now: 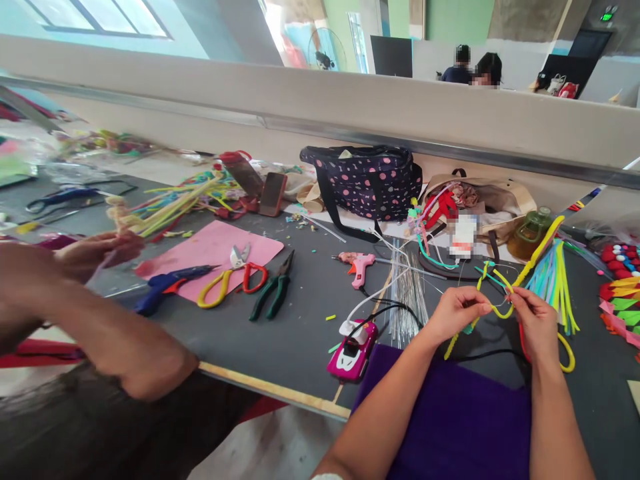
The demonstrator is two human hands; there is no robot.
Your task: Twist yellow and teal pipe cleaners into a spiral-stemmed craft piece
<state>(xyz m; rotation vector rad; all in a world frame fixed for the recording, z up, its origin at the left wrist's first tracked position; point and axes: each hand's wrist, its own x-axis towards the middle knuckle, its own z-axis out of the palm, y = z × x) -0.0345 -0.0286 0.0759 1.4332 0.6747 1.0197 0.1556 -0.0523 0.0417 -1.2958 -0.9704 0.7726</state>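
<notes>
My left hand (459,311) pinches a bent yellow pipe cleaner (501,315) between thumb and fingertips. On its other side, my right hand (537,323) is closed on the same pipe cleaner, which curves in a loop between the two hands. A short teal piece (469,329) shows just under my left fingers. Beneath my right hand lie scissors with a yellow handle (568,353) and a red one, partly hidden. Both forearms pass above a purple cloth (450,413) at the table edge. A bundle of blue and yellow pipe cleaners (553,280) lies beyond my right hand.
A pink glue gun (360,267), a magenta power strip (353,350) with cables and silver wires (407,293) lie left of my hands. Pliers (273,287) and scissors (233,277) are farther left. At the far left, a co-worker's hands (107,250) hold a pale item.
</notes>
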